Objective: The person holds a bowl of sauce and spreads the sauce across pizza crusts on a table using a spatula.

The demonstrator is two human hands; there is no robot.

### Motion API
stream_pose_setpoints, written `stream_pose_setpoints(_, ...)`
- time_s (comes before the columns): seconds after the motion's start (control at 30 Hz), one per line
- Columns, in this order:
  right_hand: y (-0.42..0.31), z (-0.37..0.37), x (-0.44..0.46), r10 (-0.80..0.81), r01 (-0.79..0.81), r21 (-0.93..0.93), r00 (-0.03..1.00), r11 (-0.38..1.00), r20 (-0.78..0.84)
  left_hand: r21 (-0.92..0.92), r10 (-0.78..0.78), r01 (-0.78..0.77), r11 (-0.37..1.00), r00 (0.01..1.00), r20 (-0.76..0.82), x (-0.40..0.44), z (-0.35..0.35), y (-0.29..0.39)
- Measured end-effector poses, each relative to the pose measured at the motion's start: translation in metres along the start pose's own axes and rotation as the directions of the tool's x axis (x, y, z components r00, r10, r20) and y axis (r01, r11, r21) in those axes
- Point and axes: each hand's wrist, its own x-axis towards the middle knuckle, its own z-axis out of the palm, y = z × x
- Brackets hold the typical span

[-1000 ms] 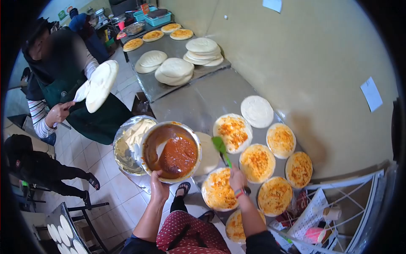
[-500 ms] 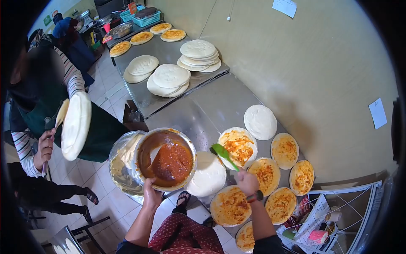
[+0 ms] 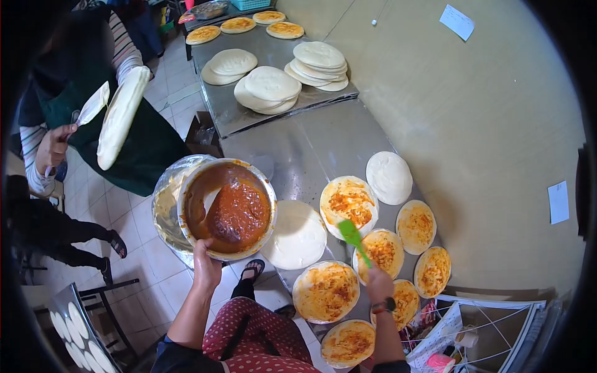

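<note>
- Pinching the pot [image 3: 196, 186] one-handed, the left hand [image 3: 206, 267] could slip, spilling sauce [image 3: 242, 208].
- Right of the pot, the right hand [image 3: 379, 286] clutches a spatula [image 3: 352, 233]; drips possible, bread [image 3: 345, 199] contact unclear.

Your bowl [image 3: 198, 189] hides part of the foil-lined tub [image 3: 177, 169], your right hand [image 3: 379, 286] masks part of a topped round [image 3: 406, 304], and a wall note's [image 3: 457, 22] writing is illegible.

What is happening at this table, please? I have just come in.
The person's left hand holds a metal bowl of red sauce. The right hand holds a green spatula over flat breads marked with sauce; whether it touches one is unclear. Two pale breads nearby have no red on them. Opposite, a co-worker's hand holds a cream-covered spreader beside a raised bread.
</note>
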Motion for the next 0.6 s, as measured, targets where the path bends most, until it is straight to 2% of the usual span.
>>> stream_pose_setpoints(0.07, 0.016, -0.001, -0.006, 0.047, -0.047, 0.007, 0.998, 0.999, -0.028, 0.018, 0.047, -0.047, 0.999, 0.999, -0.008, -0.010, -0.005, -0.009)
stream_pose_setpoints(0.13, 0.006, -0.016, 0.007, 0.071, -0.074, 0.001, 0.960, 0.997, -0.270, 0.002, 0.020, -0.020, 1.000, 0.999, -0.025, -0.017, -0.012, -0.022)
stream_pose_setpoints(0.2, -0.002, 0.007, 0.028, -0.061, 0.052, -0.073, 0.991, 0.996, -0.121, -0.056, -0.014, 0.013, 0.998, 1.000, -0.017, -0.017, -0.018, -0.034)
stream_pose_setpoints(0.27, -0.038, 0.009, 0.043, -0.125, 0.136, 0.045, 0.973, 0.990, -0.195, -0.017, -0.042, 0.043, 0.999, 0.999, 0.022, -0.024, -0.002, -0.033)
stream_pose_setpoints(0.33, -0.041, 0.021, 0.073, -0.017, 0.018, 0.008, 0.993, 1.000, -0.118, 0.026, -0.051, 0.049, 0.998, 0.997, 0.056, -0.018, 0.001, -0.035)
stream_pose_setpoints(0.4, -0.015, 0.033, 0.103, 0.097, -0.108, -0.160, 0.992, 0.981, -0.075, 0.061, -0.082, 0.075, 0.995, 0.991, 0.108, 0.001, -0.005, -0.041)
stream_pose_setpoints(0.43, -0.005, 0.029, 0.101, 0.139, -0.148, -0.140, 0.987, 0.979, -0.075, 0.098, -0.103, 0.090, 0.991, 0.986, 0.129, 0.005, 0.001, -0.040)
stream_pose_setpoints(0.5, 0.012, 0.014, 0.089, 0.231, -0.228, 0.034, 0.961, 0.973, -0.154, 0.108, -0.092, 0.080, 0.991, 0.989, 0.120, 0.008, 0.019, -0.034)
stream_pose_setpoints(0.53, 0.017, 0.015, 0.076, 0.262, -0.259, 0.041, 0.952, 0.965, -0.158, 0.084, -0.121, 0.111, 0.990, 0.985, 0.124, 0.015, 0.020, -0.032)
stream_pose_setpoints(0.6, 0.019, 0.020, 0.033, 0.302, -0.294, 0.120, 0.951, 0.948, -0.061, 0.100, -0.153, 0.140, 0.985, 0.978, 0.142, 0.022, 0.031, -0.023)
